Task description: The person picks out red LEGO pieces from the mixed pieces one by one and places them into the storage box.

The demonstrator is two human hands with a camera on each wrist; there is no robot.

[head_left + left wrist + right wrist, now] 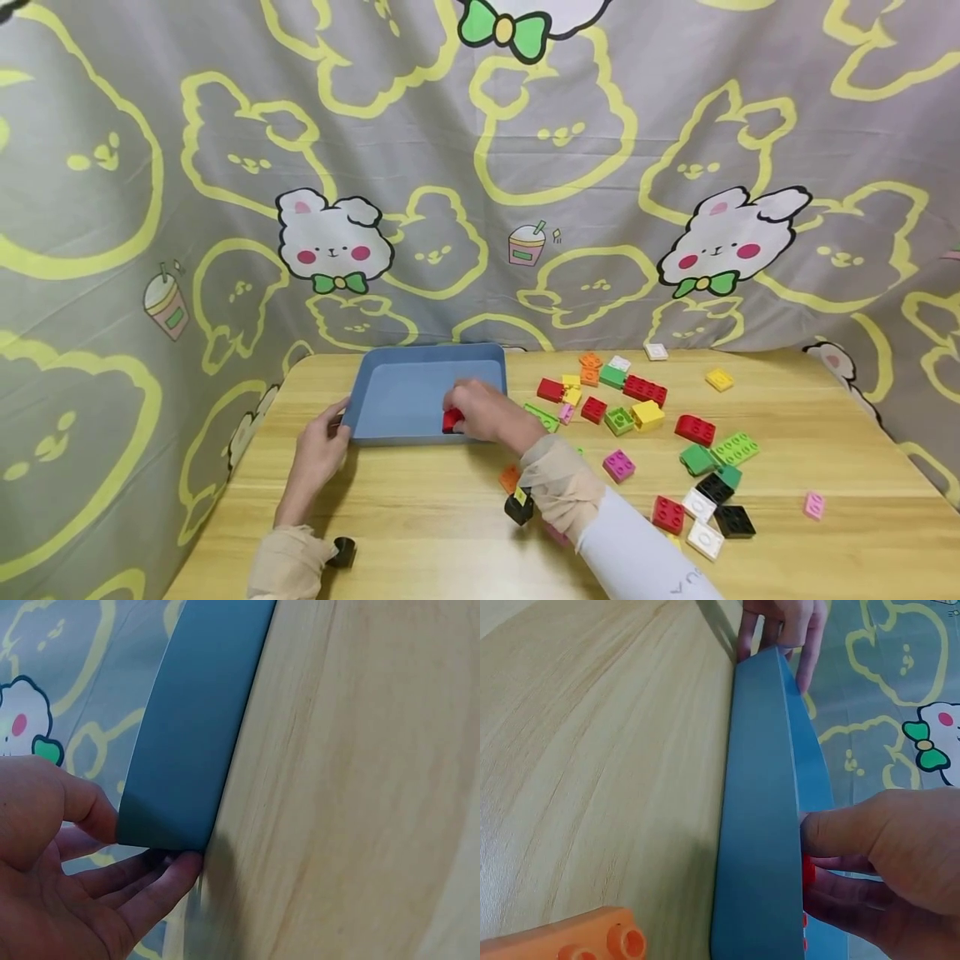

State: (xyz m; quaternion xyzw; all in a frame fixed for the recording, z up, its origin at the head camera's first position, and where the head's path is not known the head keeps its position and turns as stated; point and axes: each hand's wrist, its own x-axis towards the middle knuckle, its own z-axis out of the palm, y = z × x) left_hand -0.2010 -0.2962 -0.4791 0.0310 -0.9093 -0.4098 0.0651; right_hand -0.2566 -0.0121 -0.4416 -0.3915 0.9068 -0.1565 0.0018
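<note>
A shallow blue tray (405, 396) lies on the table with its long side towards me. My left hand (318, 450) holds it at the near left corner, and the left wrist view shows fingers against the outside of the tray's end. Inside the tray, near its front wall, my right hand (486, 410) pinches a red toy building brick (452, 421) between thumb and fingers. From the right wrist view, the tray's wall hides most of that brick (808, 871); small red bits show below it.
Many loose building bricks lie scattered right of the tray, among them a long red brick (645, 390), a magenta brick (618, 466) and a black brick (735, 522). An orange brick (577, 941) lies close to the right wrist. A patterned curtain (420, 167) hangs behind the table.
</note>
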